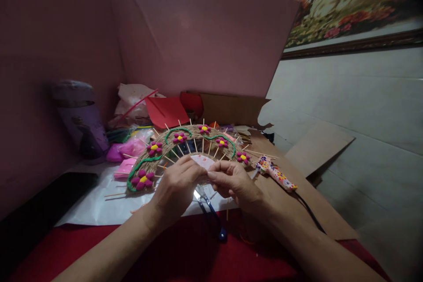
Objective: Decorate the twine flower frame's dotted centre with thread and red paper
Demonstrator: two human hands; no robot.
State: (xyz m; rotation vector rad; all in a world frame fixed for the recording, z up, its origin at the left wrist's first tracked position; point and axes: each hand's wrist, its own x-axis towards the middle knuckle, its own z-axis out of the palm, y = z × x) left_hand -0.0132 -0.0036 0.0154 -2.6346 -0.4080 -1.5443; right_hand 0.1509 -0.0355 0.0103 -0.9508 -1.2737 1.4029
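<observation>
Between my two hands is a small whitish piece with reddish spots point(202, 161), paper or cloth, I cannot tell which. My left hand point(180, 181) is closed on its left side, and my right hand point(233, 181) pinches its right edge between thumb and forefinger. Just beyond them rests an arched fan shape wound with brown twine point(172, 140), with thin sticks poking out. Magenta flowers with yellow centres point(143, 179) and a green cord decorate it. Under my hands lie scissors with dark blue handles point(209, 207), partly hidden.
To the right, a flower-patterned glue gun point(276, 174) with a black cord lies on brown cardboard point(317, 205). White sheeting point(89, 205) covers part of the red cloth point(158, 253). A purple tumbler point(81, 119), red paper point(167, 111) and pink bags point(128, 145) stand behind at left.
</observation>
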